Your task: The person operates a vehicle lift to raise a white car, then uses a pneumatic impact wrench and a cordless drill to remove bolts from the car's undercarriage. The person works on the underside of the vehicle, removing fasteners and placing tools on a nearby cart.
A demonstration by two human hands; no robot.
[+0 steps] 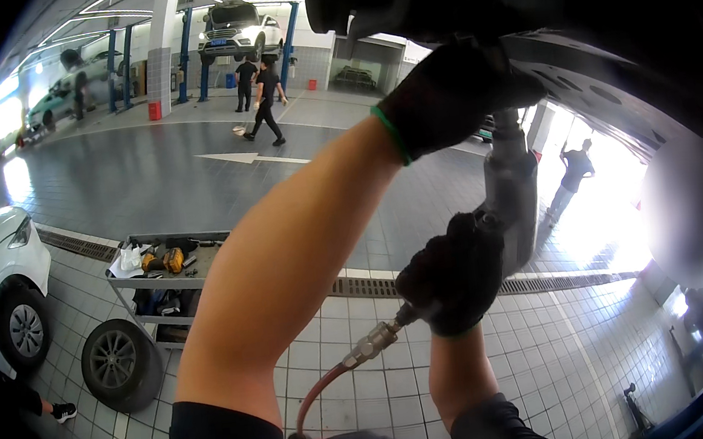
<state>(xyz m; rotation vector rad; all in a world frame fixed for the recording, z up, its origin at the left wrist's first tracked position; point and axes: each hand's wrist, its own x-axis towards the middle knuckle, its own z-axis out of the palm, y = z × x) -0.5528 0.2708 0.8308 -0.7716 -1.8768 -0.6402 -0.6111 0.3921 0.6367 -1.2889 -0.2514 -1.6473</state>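
My right hand (456,277), in a black glove, grips the handle of an air impact wrench (513,194) that points upward. A metal coupling (373,343) and a red air hose (314,395) run down from the handle. Above, my left hand (459,97), in a black glove with a green cuff, is closed round the upper end of the wrench, around its socket or extension. That end sits right beneath the dark underside of a raised vehicle (594,82). What the socket meets is hidden by glove and shadow.
A tool cart (174,281) with yellow-and-black power tools stands at the left, beside a loose wheel (118,364) and a white car (11,281). Two people walk or stand farther back near a lifted white car (240,38). Another person (574,175) stands at the right. A drain grate (367,286) crosses the floor.
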